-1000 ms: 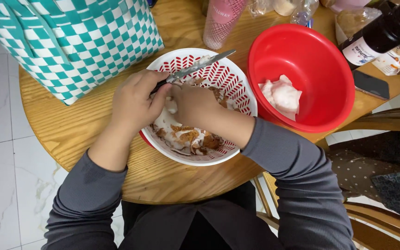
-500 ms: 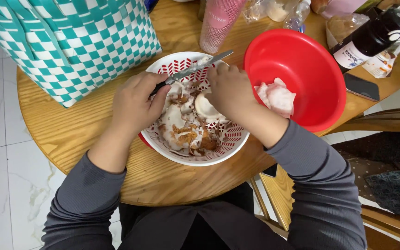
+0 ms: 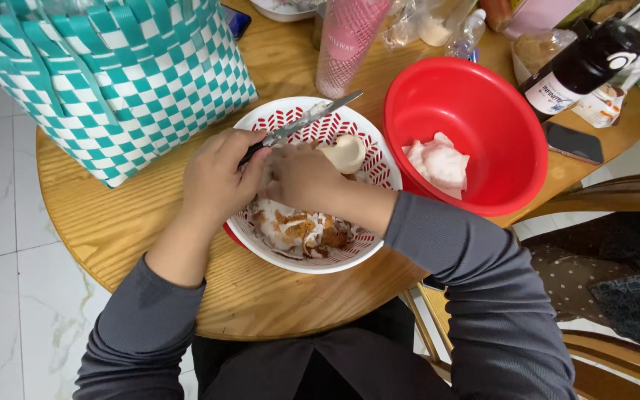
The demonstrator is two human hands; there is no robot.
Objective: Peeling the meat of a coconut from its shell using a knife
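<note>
My left hand (image 3: pixel 215 178) grips the dark handle of a knife (image 3: pixel 304 123) whose blade points up and right across a white and red slotted colander (image 3: pixel 379 172). My right hand (image 3: pixel 304 178) is over the colander and holds a pale peeled bulb (image 3: pixel 345 153) at its fingertips. Brown skins and white pieces (image 3: pixel 299 228) lie in the colander's near half. To the right stands a red bowl (image 3: pixel 475 104) holding several peeled white pieces (image 3: pixel 438 163).
A teal and white checked woven bag (image 3: pixel 112 74) stands at the table's left. A pink tumbler (image 3: pixel 346 41), a dark bottle (image 3: pixel 583 67), a phone (image 3: pixel 572 143) and plastic bags crowd the back and right of the round wooden table (image 3: pixel 83 215).
My right hand went to the red bowl's rim half a second ago, then came back over the colander and now holds a pale bulb by the knife.
</note>
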